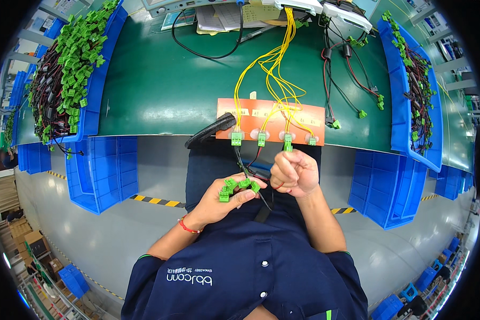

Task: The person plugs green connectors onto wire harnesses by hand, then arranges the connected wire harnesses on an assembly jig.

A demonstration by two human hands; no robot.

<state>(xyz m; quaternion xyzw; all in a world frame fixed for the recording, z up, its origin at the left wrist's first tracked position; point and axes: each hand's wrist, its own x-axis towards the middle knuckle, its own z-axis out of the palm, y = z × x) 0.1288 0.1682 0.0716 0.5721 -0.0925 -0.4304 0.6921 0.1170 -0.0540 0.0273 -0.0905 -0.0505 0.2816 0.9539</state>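
Observation:
My left hand point(221, 200) is closed around several green terminal connectors point(230, 184) on dark cables, held just below the table's front edge. With bent fingers, my right hand point(296, 173) grips a green connector point(288, 144) against the third socket on an orange board point(271, 114). More green plugs sit along that board's front edge, the leftmost point(236, 138) and the second point(261, 138) with dark or red wires hanging below. A smaller green socket point(312, 141) is at the right end. Yellow wires point(274, 69) run from the sockets to the back of the table.
Blue bins of green-ended cables stand at the left point(104, 69) and right point(397, 96). A black strap-like piece point(213, 128) overlaps the board's left edge. Loose cables point(349, 66) lie at the right. At the back are papers point(218, 18) and an instrument point(170, 5).

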